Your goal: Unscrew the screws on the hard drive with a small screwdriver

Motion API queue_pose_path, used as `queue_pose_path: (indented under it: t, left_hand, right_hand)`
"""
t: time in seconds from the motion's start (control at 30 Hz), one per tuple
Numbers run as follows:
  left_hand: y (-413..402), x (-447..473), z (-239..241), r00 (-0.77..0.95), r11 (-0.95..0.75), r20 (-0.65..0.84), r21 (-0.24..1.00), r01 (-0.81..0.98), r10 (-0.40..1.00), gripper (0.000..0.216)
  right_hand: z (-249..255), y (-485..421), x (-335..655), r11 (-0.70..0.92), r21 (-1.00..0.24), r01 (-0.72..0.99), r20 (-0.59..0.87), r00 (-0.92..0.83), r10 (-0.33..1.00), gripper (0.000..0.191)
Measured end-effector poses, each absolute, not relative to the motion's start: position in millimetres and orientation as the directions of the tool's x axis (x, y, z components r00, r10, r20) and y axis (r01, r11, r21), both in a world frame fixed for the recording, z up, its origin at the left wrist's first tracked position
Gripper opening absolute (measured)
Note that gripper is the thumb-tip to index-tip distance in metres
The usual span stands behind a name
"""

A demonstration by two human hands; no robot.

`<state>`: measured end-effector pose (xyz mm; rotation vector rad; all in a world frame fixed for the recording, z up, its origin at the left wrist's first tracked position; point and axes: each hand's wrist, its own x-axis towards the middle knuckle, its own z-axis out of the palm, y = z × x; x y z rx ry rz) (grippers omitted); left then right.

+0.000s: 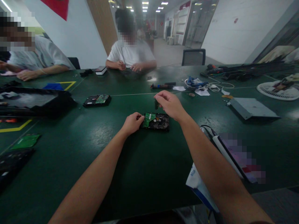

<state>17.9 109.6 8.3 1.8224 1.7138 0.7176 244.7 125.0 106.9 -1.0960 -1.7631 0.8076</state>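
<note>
A hard drive (161, 123) lies on the green table with its circuit board side up. The green board (148, 119) covers its left part. My left hand (133, 123) grips the drive's left edge between thumb and fingers. Above the drive, my right hand (169, 104) pinches the dark handle of a screwdriver (156, 105), held upright. The thin shaft points down at the drive near the board's right edge; whether the tip touches a screw is too small to tell. Another hard drive (97, 100) lies further back on the left.
A black casing (37, 101) and a loose green circuit board (26, 141) are on the left. At right are a grey metal box (253, 108), a phone-like device (230, 157) with cables, and a white fan grille (277, 91). Two people sit across the table.
</note>
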Motion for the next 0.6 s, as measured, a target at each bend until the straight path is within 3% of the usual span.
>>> queue_pose_path:
  t: [0.13,0.23,0.43,0.6]
  left_hand:
    - [110.4,18.3,6.9,0.051,-0.058,0.031,0.690,0.722,0.998,0.034]
    - [109.9,19.0,7.3,0.045,-0.058,0.037,0.695,0.717,0.998,0.034]
    - [109.7,18.2,7.7,0.059,-0.048,0.009,0.707,0.705,0.998,0.035]
    - [109.8,17.6,6.3,0.063,-0.061,0.022,0.707,0.705,0.998,0.035]
  right_hand:
    - [106.2,125.7,245.8,0.382,-0.849,0.366,0.342,-0.171,0.924,0.020]
    - [108.8,121.3,244.2,0.378,-0.861,0.341,0.312,-0.233,0.921,0.019]
    - [107.1,119.9,240.0,0.371,-0.889,0.268,0.290,-0.298,0.909,0.036]
    - [104.1,123.9,242.1,0.354,-0.903,0.244,0.273,-0.310,0.911,0.036]
